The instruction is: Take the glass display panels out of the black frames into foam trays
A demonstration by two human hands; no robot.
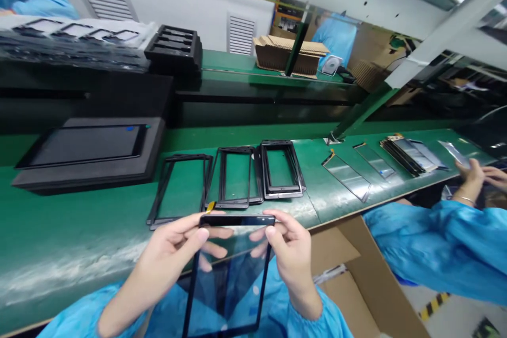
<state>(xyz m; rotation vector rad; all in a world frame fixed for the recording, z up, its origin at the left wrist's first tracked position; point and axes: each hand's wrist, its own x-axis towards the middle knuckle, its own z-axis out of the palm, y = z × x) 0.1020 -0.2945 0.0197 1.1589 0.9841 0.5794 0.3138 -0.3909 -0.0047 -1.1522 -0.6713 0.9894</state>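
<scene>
I've got both hands on one clear panel (232, 285) with a black border, held up at the counter's (99, 243) near edge, low at six o'clock in my view. My left hand (174, 248) has its upper left corner and my right hand (292, 253) its upper right. On each, the fingers are closed to the panel's thickness, thumb over the front border and the others behind, where I can see them through the glass. An orange tab (211, 206) shows at the upper left corner.

With the panel as the middle of my dial, black frames lie on the counter in three groups side by side: one (163, 190) at eleven o'clock, one (222, 177) at twelve, one (264, 171) at one. At ten, a dark panel (87, 145) with a blue mark rests on a thick grey block (152, 153). Out at two I see two thin panes (348, 175), set apart from each other, then a fanned stack of panels (412, 156). An open cardboard box (354, 296) sits at three, below the counter. Between two and three, a co-worker's hand (471, 177) holds a clear strip (453, 152). Up near eleven, black trays (174, 47) are stacked on the raised shelf (225, 63).
</scene>
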